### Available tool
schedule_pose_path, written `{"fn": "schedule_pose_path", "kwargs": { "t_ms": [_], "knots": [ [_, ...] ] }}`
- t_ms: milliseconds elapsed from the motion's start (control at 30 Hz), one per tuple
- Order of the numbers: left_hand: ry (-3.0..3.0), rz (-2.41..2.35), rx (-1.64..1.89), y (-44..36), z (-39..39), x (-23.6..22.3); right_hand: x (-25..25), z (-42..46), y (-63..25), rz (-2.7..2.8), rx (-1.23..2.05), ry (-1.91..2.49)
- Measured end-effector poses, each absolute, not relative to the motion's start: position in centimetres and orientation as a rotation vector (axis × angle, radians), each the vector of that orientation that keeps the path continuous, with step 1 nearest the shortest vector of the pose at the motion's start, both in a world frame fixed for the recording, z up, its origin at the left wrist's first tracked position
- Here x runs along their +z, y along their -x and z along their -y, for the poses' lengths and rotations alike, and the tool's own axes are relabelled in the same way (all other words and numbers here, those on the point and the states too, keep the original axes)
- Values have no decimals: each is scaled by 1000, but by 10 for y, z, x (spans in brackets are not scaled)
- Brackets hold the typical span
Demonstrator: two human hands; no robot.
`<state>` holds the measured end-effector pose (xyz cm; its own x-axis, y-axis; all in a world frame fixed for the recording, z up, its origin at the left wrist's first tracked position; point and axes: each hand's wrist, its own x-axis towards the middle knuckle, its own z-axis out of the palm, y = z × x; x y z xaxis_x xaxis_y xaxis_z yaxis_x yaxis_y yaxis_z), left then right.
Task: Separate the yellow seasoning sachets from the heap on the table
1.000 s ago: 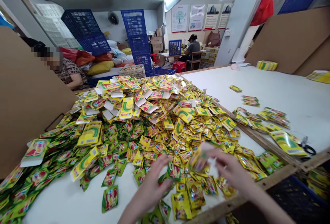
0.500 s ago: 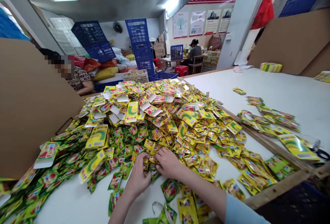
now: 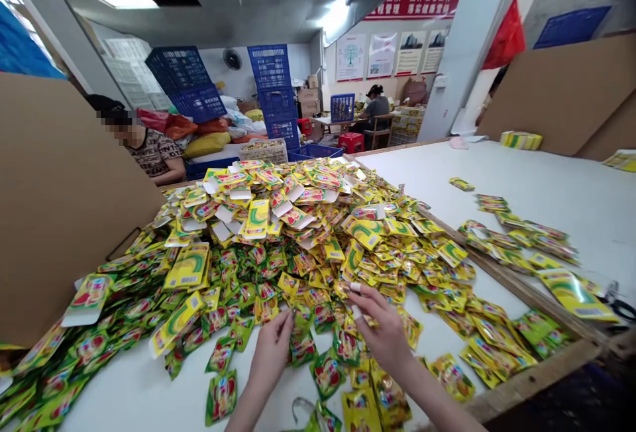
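My left hand [image 3: 273, 347] is closed in a pinch at the upper edge of a green sachet [image 3: 302, 339] with a red fruit picture, low in front of the pile. To its right, my right hand [image 3: 380, 329] has its fingers apart, with white covers on the fingertips. These fingertips are over the yellow sachets [image 3: 342, 288], and I see nothing held in them. Between and below my hands lie more loose green sachets [image 3: 328, 374] and a strip of joined yellow sachets [image 3: 362, 411] on the white table [image 3: 163, 392].
A heap of small yellow cartons [image 3: 257, 218] tops the pile. Cardboard panels [image 3: 64, 207] stand left and right. A wooden strip [image 3: 501, 279] divides the table, with scissors [image 3: 621, 306] beyond it. One person [image 3: 154, 154] sits at left, another [image 3: 377, 110] further back.
My hands have moved apart: the right one went right, away from the left, and its fingers spread. The left hand has shifted slightly right and lower, its fingers now pinched together.
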<state>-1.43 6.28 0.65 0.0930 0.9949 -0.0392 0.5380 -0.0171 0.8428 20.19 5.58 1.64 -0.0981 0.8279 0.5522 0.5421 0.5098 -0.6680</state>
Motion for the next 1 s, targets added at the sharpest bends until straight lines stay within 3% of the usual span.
{"fn": "schedule_pose_path", "kwargs": {
  "t_ms": [200,333,633,800,900,1000],
  "knots": [
    [-1251,-1300,675,10,-37,34,43,-27,-193,2337,113,525],
    [-980,-1044,612,13,-27,44,52,-20,-199,2514,15,509],
    [-1059,-843,470,8,-26,35,46,-15,-212,2445,-7,513],
    [-1239,-908,464,6,-28,43,33,-6,-220,2244,434,718],
    [-1524,-996,459,-5,-27,54,23,-6,-215,1734,950,1004],
    [-1780,-1081,358,-24,-30,61,22,-14,-210,1448,1450,1001]
  ]
}}
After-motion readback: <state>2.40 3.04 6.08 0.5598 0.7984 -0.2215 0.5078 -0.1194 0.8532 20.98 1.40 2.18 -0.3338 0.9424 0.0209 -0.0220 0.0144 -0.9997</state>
